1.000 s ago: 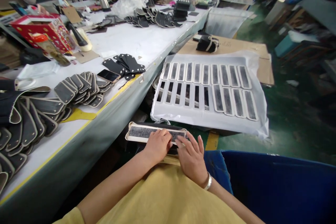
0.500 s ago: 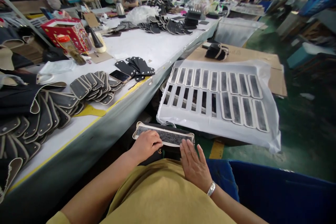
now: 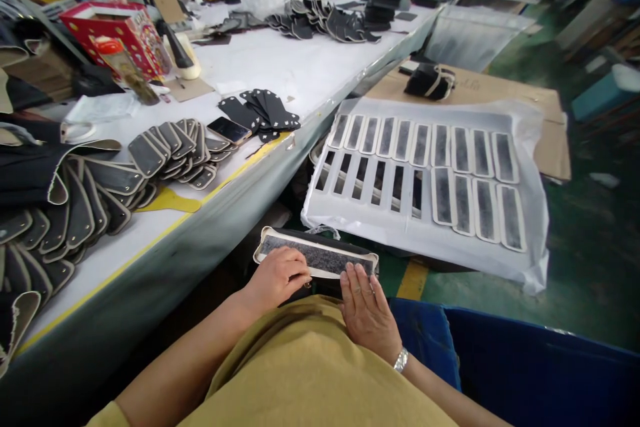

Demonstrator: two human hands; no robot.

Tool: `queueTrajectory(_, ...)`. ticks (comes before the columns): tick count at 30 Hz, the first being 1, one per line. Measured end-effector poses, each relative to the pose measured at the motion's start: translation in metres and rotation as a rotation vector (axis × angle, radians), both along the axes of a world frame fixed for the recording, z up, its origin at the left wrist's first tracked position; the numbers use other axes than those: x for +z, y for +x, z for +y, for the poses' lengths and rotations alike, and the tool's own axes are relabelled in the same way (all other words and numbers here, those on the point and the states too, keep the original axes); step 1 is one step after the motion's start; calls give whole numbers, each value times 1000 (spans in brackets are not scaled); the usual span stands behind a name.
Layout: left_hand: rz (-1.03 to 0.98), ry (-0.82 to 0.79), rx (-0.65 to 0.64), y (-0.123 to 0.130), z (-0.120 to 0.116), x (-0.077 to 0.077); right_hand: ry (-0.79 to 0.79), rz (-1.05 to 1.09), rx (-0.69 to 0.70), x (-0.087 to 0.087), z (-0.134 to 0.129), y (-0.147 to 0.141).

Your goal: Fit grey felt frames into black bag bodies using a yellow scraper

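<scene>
In front of my body lies a long dark piece (image 3: 320, 256) with a cream rim and a speckled grey panel set in it; black material shows beneath. My left hand (image 3: 283, 273) is closed at its near edge, fingers curled and thumb against the rim. Lying flat, my right hand (image 3: 367, 310) rests its outstretched fingertips on the panel's right end. Beyond it, a white-covered board (image 3: 360, 213) bears rows of similar cream-rimmed grey strips (image 3: 485, 210). Several dark slots show in the board's front left part.
The long table (image 3: 240, 70) on the left carries fanned dark pieces (image 3: 80, 203), a phone (image 3: 229, 130), a red box (image 3: 120, 33) and a bottle (image 3: 127, 70). A blue bin (image 3: 525, 360) stands at my right. Cardboard (image 3: 540, 107) lies behind the board.
The view has tilted down and shifted slightly. My right fingers lie closer together, with the thumb no longer spread out. My left hand keeps its hold on the rim.
</scene>
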State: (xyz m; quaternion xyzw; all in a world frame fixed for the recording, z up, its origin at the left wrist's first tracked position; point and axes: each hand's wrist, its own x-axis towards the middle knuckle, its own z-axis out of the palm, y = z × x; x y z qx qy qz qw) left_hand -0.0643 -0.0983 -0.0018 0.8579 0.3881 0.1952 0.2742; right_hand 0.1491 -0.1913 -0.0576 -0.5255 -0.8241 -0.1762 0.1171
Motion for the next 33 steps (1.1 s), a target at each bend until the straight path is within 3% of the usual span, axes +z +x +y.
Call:
queueTrajectory(4, -12, -80, 48, -1, 4, 5, -2, -17, -6, 0, 3, -3)
queueTrajectory(10, 196, -5, 58, 10, 9, 10, 7, -51, 11, 4, 12, -10)
queueTrajectory(18, 280, 6, 86, 13, 11, 8, -8, -23, 39, 5, 29, -36)
queueTrajectory(21, 154, -46, 67, -2, 17, 16, -34, -8, 45, 6, 35, -45)
queueTrajectory(25, 83, 69, 47, -37, 25, 23, -50, 5, 50, 7, 39, -48)
queueTrajectory(29, 114, 57, -26, -55, 26, 11, -27, 29, 47, 5, 39, -48)
queueTrajectory(33, 63, 58, 40, -50, 22, -2, -18, 41, 46, 4, 40, -51)
